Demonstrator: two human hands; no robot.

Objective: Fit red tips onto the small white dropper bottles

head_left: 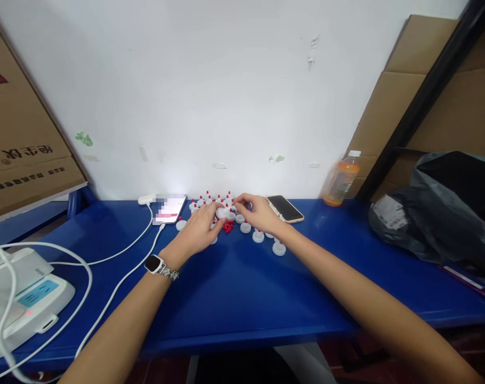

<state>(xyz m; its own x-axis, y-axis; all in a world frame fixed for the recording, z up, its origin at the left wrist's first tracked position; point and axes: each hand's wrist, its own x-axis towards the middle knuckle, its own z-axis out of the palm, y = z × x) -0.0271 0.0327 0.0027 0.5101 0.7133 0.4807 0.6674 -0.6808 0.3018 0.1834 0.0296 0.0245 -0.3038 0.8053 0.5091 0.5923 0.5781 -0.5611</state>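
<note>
My left hand point(204, 226), with a watch point(154, 264) on its wrist, has its thumb and fingers closed round a white plastic cap point(221, 212). Close beside it, my right hand point(258, 212) is pinched, its fingertips over the group of caps; what is between them is too small to make out. Below the fingers lies a small heap of loose red tips point(228, 227). Behind my hands stand several white caps with red tips point(207, 198). More white caps point(279, 248) sit under and beside my right forearm, and another red-tipped cap point(181, 224) is left of my left hand.
A lit phone point(169, 209) on a white cable lies to the left; a second phone point(286, 208) is behind my right wrist. An orange drink bottle point(342, 178) and a black plastic bag point(410, 213) stand right. A power strip point(38, 304) with looping cables occupies the blue table's point(242, 304) left.
</note>
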